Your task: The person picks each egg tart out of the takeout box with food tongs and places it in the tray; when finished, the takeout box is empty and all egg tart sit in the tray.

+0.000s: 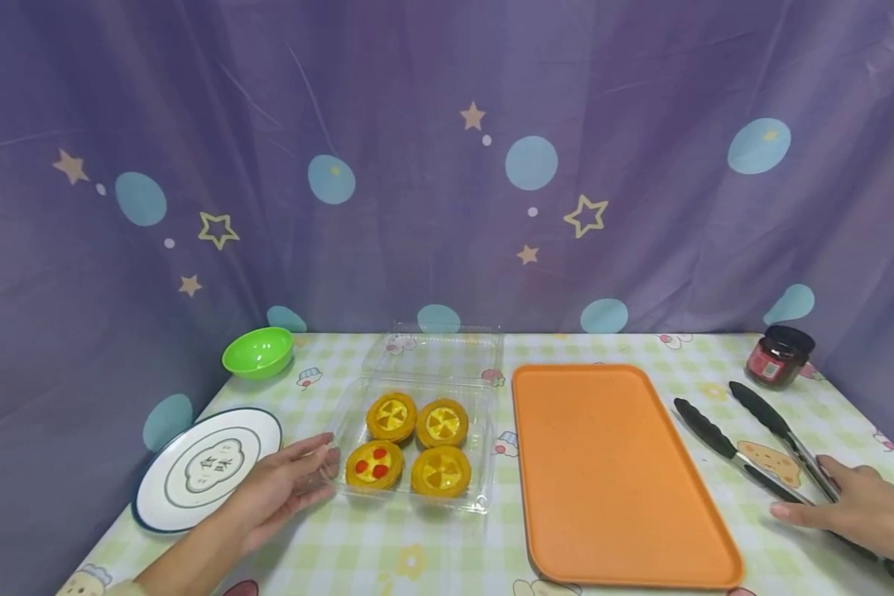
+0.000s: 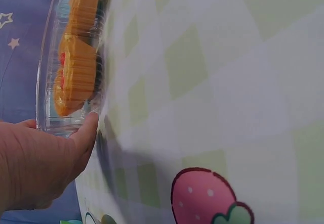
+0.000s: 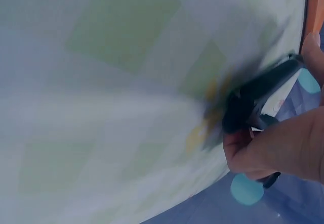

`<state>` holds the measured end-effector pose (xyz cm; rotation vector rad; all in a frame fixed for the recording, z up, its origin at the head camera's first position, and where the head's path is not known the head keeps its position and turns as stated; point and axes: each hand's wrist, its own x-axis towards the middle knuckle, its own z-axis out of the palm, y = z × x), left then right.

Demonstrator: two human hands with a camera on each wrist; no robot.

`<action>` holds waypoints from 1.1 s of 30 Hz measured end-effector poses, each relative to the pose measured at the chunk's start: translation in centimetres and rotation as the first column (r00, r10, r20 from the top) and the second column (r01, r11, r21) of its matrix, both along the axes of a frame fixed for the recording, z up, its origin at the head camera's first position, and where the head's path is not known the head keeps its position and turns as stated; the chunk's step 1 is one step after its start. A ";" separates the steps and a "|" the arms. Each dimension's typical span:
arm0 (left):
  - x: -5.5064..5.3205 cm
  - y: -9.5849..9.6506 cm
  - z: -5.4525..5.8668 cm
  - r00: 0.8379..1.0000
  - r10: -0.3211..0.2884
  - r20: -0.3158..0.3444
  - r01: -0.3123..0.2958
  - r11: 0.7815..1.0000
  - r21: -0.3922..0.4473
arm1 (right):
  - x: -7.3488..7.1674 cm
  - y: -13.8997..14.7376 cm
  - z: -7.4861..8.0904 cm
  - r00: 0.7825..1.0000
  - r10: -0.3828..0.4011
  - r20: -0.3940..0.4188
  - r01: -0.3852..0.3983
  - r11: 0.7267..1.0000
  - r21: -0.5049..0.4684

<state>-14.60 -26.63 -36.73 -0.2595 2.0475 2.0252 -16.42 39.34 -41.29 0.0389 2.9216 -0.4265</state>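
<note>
At the centre-left of the head view is a lidded clear plastic box [image 1: 484,488], its lid [image 1: 435,356] folded back. Inside sit several egg tarts [image 1: 441,472], one with red dots [image 1: 375,465]. My left hand [image 1: 279,488] holds the box by its left side near the front corner; in the left wrist view the thumb [image 2: 88,128] lies low against it, the fingers mostly hidden behind. On the right, my right hand [image 1: 857,501] grips black-tipped metal tongs [image 1: 771,476], thumb on one arm and fingers on the other. Their tips are spread apart, pointing away from me.
An orange tray [image 1: 618,472] lies between the box and the tongs. To the left are a white plate [image 1: 156,488] with a dark rim and a green bowl [image 1: 258,353]. A dark-lidded jar [image 1: 779,358] stands at the back right, before the purple curtain [image 1: 447,165].
</note>
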 end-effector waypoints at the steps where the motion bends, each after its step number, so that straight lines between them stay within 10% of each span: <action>1: 0.0 0.0 0.0 1.000 -0.007 -0.001 0.007 1.000 0.000 | 0.0 -0.1 -0.2 1.000 0.002 -0.021 -0.002 1.000 0.008; 8: -0.2 -0.1 -0.1 1.000 -0.029 -0.002 0.029 1.000 0.008 | 0.3 -0.2 -1.1 0.987 0.009 -0.159 -0.006 1.000 0.019; 27: -0.2 -0.3 -0.3 0.998 -0.067 -0.020 0.067 0.998 0.017 | 0.4 -0.1 -1.1 0.982 -0.041 -0.185 0.029 0.997 -0.067; 33: -0.2 -0.3 -0.3 0.998 -0.066 -0.018 0.066 0.998 0.012 | 0.2 -0.1 0.0 0.931 -0.039 -0.363 0.007 0.996 -0.090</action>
